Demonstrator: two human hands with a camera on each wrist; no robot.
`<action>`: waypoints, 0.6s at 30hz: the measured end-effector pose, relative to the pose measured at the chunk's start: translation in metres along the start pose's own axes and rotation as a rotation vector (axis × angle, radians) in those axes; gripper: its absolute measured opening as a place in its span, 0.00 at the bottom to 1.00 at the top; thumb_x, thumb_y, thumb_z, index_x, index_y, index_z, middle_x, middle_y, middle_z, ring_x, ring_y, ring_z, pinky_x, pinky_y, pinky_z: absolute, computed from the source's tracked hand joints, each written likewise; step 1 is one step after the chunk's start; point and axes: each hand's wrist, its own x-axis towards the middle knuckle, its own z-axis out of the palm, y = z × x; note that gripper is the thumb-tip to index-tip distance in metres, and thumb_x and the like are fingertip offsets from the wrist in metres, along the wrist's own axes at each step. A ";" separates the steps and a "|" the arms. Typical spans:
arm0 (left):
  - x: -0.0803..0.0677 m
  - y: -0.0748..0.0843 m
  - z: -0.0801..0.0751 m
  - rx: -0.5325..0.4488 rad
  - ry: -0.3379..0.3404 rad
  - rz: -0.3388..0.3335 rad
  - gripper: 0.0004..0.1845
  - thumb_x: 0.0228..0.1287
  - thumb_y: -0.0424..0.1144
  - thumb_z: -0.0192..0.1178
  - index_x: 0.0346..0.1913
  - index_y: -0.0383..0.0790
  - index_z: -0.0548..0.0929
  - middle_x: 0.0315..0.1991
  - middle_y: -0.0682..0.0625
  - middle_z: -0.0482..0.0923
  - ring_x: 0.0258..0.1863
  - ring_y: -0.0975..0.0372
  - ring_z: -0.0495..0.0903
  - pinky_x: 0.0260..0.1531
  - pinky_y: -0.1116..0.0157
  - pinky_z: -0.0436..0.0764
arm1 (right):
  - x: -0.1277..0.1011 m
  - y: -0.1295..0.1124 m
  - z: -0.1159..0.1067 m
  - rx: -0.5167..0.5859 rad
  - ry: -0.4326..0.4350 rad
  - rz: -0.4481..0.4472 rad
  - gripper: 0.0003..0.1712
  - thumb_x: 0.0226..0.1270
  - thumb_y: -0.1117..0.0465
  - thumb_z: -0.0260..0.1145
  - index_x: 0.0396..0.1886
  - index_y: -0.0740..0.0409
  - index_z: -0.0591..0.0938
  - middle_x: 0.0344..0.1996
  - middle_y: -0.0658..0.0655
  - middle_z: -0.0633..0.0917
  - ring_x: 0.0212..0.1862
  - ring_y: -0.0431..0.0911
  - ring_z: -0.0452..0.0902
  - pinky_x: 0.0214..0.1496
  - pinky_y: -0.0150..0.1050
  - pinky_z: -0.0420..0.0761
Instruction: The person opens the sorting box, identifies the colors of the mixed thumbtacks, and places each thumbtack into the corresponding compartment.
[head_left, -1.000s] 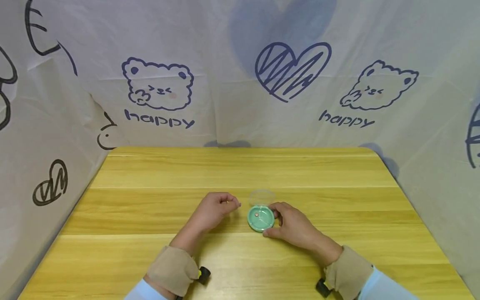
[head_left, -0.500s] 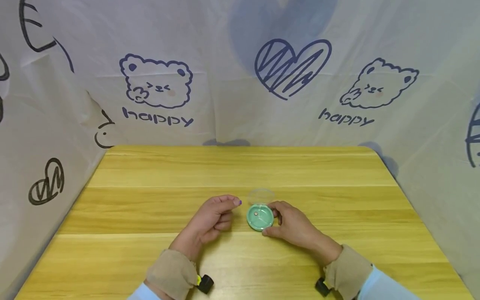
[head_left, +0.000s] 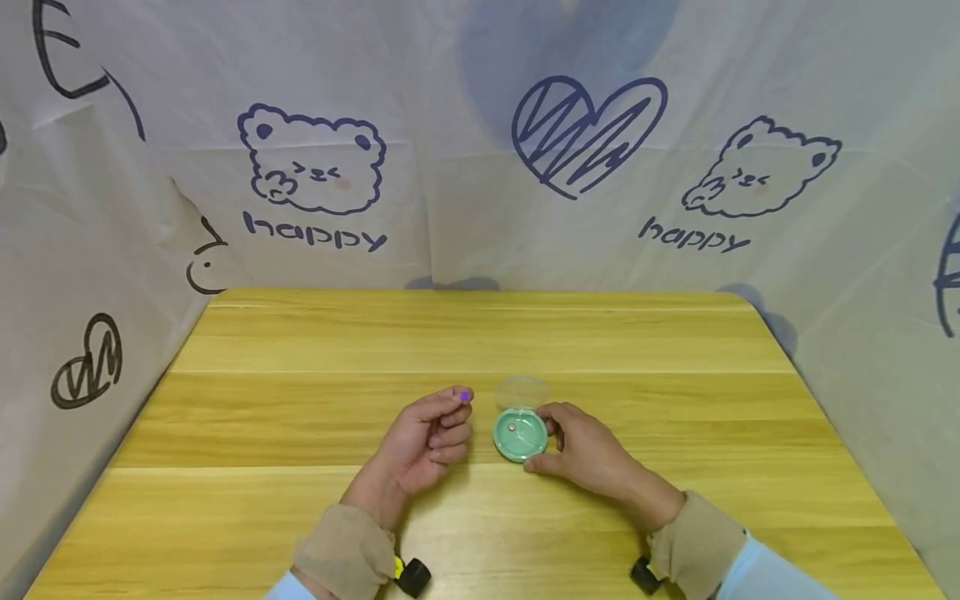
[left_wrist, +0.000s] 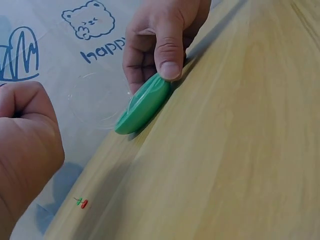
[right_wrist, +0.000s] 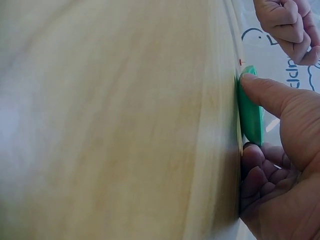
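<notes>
My left hand (head_left: 423,446) is raised over the table, left of a round green case, pinching a small purple push pin (head_left: 464,396) between thumb and fingertips. In the left wrist view the fist-like back of this hand (left_wrist: 27,125) shows, with the pin out of sight. My right hand (head_left: 588,450) grips the green case (head_left: 528,437) by its right side, thumb at the near rim and fingers at the far one. The clear lid (head_left: 522,392) stands open at the back. A small round metallic spot (head_left: 512,427) shows inside the case.
In the left wrist view, a red push pin (left_wrist: 84,204) and a green push pin (left_wrist: 78,201) lie on the wooden table (head_left: 300,350). A printed cloth (head_left: 450,208) hangs behind and beside the table.
The left hand has turned so its curled fingers show, and has drawn slightly left, away from the case. The purple push pin has come into view. The right hand keeps its hold.
</notes>
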 end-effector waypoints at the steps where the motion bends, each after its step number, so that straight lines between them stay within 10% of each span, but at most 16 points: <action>1: 0.000 0.000 0.000 -0.018 -0.008 0.004 0.13 0.85 0.35 0.41 0.41 0.44 0.76 0.26 0.58 0.56 0.19 0.69 0.45 0.15 0.76 0.53 | 0.000 0.000 0.000 0.001 0.000 0.000 0.42 0.53 0.48 0.86 0.64 0.62 0.81 0.39 0.48 0.80 0.35 0.41 0.71 0.36 0.33 0.73; 18: 0.000 -0.003 -0.001 -0.099 -0.077 0.029 0.13 0.84 0.38 0.39 0.41 0.46 0.74 0.27 0.58 0.53 0.20 0.68 0.45 0.16 0.75 0.50 | -0.002 -0.001 -0.001 0.006 0.004 -0.002 0.41 0.54 0.49 0.86 0.63 0.62 0.81 0.40 0.49 0.80 0.35 0.41 0.71 0.36 0.33 0.73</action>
